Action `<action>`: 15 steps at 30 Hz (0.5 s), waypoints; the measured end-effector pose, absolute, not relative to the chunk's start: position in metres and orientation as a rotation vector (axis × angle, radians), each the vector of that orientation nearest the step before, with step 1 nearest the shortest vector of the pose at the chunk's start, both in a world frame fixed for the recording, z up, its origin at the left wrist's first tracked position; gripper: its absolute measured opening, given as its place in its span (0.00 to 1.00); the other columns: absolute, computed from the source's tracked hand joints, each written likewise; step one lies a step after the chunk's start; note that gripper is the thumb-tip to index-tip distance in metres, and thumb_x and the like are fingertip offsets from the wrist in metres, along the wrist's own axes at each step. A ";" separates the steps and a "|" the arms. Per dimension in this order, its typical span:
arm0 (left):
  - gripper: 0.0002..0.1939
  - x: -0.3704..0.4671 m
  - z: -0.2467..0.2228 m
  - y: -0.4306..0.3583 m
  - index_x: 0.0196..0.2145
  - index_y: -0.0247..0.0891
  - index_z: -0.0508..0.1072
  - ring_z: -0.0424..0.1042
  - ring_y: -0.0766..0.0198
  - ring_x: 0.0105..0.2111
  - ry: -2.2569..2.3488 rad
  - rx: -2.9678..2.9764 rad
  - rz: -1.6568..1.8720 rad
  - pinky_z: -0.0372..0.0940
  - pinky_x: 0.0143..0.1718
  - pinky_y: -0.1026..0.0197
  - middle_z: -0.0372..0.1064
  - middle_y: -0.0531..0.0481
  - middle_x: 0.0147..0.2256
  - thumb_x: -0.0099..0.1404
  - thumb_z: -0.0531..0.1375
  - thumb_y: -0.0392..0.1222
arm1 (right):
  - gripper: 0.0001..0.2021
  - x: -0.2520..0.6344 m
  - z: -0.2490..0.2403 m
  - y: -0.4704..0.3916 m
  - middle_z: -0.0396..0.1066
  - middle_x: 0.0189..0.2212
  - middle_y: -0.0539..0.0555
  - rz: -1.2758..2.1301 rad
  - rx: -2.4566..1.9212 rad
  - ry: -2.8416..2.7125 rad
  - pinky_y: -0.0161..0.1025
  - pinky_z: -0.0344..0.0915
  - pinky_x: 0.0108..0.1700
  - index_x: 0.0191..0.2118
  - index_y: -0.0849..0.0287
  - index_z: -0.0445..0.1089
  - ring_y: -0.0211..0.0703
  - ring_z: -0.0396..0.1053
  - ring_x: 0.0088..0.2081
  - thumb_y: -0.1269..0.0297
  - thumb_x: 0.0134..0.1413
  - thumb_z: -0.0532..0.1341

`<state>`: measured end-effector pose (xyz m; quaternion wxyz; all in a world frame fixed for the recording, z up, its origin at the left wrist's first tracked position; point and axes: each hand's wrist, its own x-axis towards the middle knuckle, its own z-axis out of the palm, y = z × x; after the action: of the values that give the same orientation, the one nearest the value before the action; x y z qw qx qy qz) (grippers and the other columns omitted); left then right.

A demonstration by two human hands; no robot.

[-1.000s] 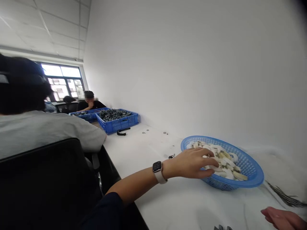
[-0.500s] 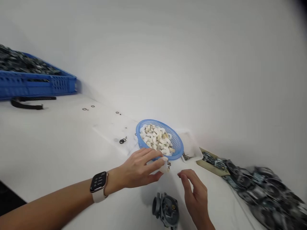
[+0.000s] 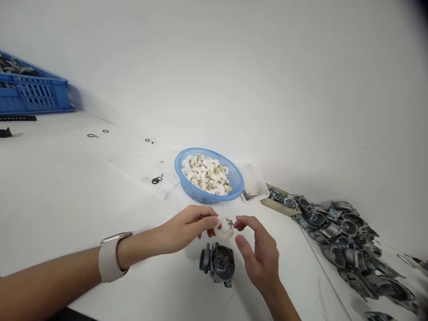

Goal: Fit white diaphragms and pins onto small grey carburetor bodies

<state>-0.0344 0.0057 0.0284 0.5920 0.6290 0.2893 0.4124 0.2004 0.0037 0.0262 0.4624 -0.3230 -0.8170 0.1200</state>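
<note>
My left hand pinches a white carburetor float between thumb and fingers, its small metal hinge bracket pointing right. My right hand is beside it, thumb and index finger apart; the index fingertip is close to the bracket, and I cannot tell whether it touches. Below the float a grey carburetor body rests on the white table, its open bowl side with brass jets facing up. Behind my hands stands a blue plastic basket full of similar white floats.
A white tray with thin metal pins adjoins the basket. To the right are a cardboard box of metal parts and a heap of carburetor bodies. Black O-rings lie left, and a blue crate stands far left.
My left hand has drawn the float away from the basket's rim to above the carburetor body. My right hand has come closer to the float, its fingers spreading. The view has shifted.
</note>
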 end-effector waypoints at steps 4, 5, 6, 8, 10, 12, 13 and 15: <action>0.17 -0.034 0.028 0.005 0.44 0.38 0.78 0.74 0.61 0.41 0.680 1.388 0.965 0.66 0.39 0.62 0.75 0.47 0.39 0.74 0.59 0.54 | 0.19 0.193 0.032 -0.011 0.74 0.40 0.49 0.339 -0.891 -1.993 0.39 0.72 0.44 0.58 0.47 0.67 0.41 0.71 0.39 0.66 0.63 0.64; 0.16 -0.033 0.028 0.004 0.44 0.38 0.77 0.74 0.60 0.41 0.689 1.379 0.976 0.66 0.40 0.62 0.76 0.47 0.39 0.73 0.60 0.53 | 0.19 0.191 0.032 -0.014 0.74 0.40 0.49 0.375 -0.948 -1.959 0.39 0.72 0.45 0.58 0.46 0.67 0.41 0.72 0.39 0.64 0.63 0.63; 0.14 -0.032 0.027 0.002 0.43 0.38 0.77 0.75 0.60 0.41 0.716 1.393 0.995 0.67 0.41 0.61 0.77 0.47 0.39 0.73 0.61 0.52 | 0.18 0.188 0.032 -0.017 0.75 0.40 0.49 0.424 -1.007 -1.920 0.39 0.73 0.46 0.58 0.45 0.68 0.41 0.73 0.40 0.62 0.64 0.63; 0.11 -0.029 0.023 -0.002 0.40 0.39 0.77 0.74 0.62 0.38 0.819 1.503 1.052 0.67 0.40 0.62 0.76 0.50 0.37 0.72 0.62 0.49 | 0.18 0.183 0.031 -0.021 0.76 0.45 0.50 0.550 -1.133 -1.835 0.41 0.74 0.48 0.58 0.45 0.69 0.43 0.74 0.43 0.57 0.63 0.64; 0.06 -0.026 0.018 -0.006 0.37 0.40 0.76 0.73 0.65 0.34 0.926 1.729 1.143 0.66 0.38 0.63 0.76 0.53 0.34 0.71 0.62 0.43 | 0.20 0.179 0.029 -0.022 0.76 0.51 0.52 0.689 -1.222 -1.764 0.43 0.76 0.48 0.58 0.46 0.70 0.46 0.75 0.48 0.53 0.62 0.65; 0.01 -0.023 0.011 -0.009 0.38 0.40 0.74 0.73 0.65 0.33 0.948 2.025 1.281 0.66 0.38 0.62 0.76 0.54 0.34 0.70 0.61 0.37 | 0.22 0.178 0.027 -0.021 0.76 0.53 0.55 0.821 -1.228 -1.731 0.44 0.77 0.49 0.58 0.48 0.71 0.50 0.75 0.51 0.51 0.61 0.66; 0.03 -0.022 0.008 -0.010 0.40 0.40 0.73 0.74 0.65 0.34 0.914 2.162 1.355 0.67 0.39 0.61 0.76 0.54 0.35 0.69 0.61 0.34 | 0.22 0.178 0.025 -0.020 0.76 0.53 0.56 0.871 -1.201 -1.735 0.45 0.77 0.51 0.58 0.49 0.72 0.51 0.76 0.52 0.52 0.60 0.67; 0.08 -0.021 0.004 -0.011 0.44 0.40 0.71 0.75 0.63 0.37 0.824 2.350 1.473 0.68 0.42 0.59 0.77 0.52 0.38 0.68 0.61 0.31 | 0.22 0.180 0.023 -0.017 0.78 0.51 0.56 0.916 -1.140 -1.760 0.47 0.76 0.54 0.58 0.51 0.73 0.51 0.76 0.53 0.54 0.59 0.68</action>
<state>-0.0206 -0.0113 0.0037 0.1238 0.8059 0.2827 0.5052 0.1799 -0.0172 0.0233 0.4138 -0.4537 -0.7001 0.3644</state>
